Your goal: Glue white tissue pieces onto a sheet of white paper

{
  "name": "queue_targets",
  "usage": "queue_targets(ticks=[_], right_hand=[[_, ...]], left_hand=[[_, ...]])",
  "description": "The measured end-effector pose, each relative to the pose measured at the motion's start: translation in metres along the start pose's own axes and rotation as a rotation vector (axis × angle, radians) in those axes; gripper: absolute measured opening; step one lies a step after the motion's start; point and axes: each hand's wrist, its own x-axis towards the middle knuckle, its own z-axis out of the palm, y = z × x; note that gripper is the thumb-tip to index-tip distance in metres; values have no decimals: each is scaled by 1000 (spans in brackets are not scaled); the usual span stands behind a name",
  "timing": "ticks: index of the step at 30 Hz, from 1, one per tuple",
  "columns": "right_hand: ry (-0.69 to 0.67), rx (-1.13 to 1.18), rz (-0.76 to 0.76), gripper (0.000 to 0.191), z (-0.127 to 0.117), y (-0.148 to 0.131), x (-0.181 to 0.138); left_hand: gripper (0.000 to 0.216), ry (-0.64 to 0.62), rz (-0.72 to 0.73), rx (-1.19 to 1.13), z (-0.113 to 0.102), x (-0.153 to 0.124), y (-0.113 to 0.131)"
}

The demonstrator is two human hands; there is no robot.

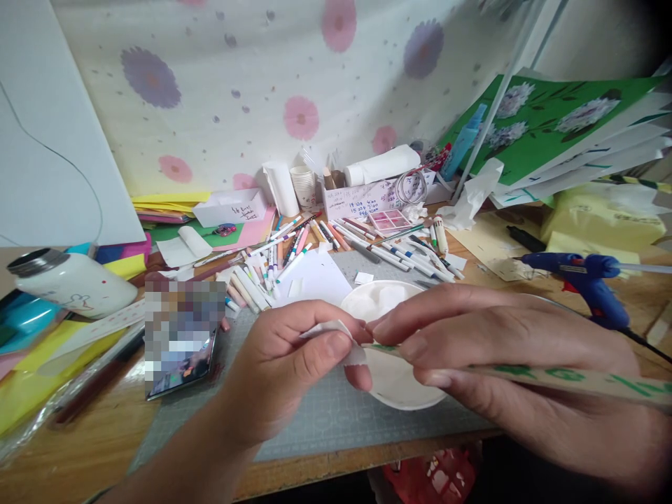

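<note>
The left hand (294,357) pinches a small scrap of white paper (355,355) between thumb and forefinger, above the left rim of the white dish (402,385), while the right hand (504,350) grips a long flat stick (572,381) with green markings, its fingers and thumb closed on it over the right part of that dish. The paper lies at the left hand's fingertips, just beside the right hand's, with the stick's tip pointing at it. Whether tip and paper touch cannot be told; the left thumb covers part of the scrap, the stick's far end runs out of view right of the dish, and the hands hide much of the dish's middle and right rim. Something white inside its far part is hard to make out. A grey cutting mat (294,434) lies beneath the dish, its grid showing left of the dish and in a narrow strip before it, where the wooden tabletop (315,467) ends. Left of the dish, a phone (181,371) has its upper part blurred into blocks; beyond the dish, scattered markers (407,255) crowd the mat; right of it, past the right hand, lies a blue glue gun (582,269).
</note>
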Motion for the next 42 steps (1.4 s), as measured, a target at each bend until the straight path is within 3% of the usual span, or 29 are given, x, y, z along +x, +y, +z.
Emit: queue_targets(ticks=[42], right_hand=[[40,-75,21,9,4,1,0]], left_hand=[[12,39,-25,-13,3,-1,2]])
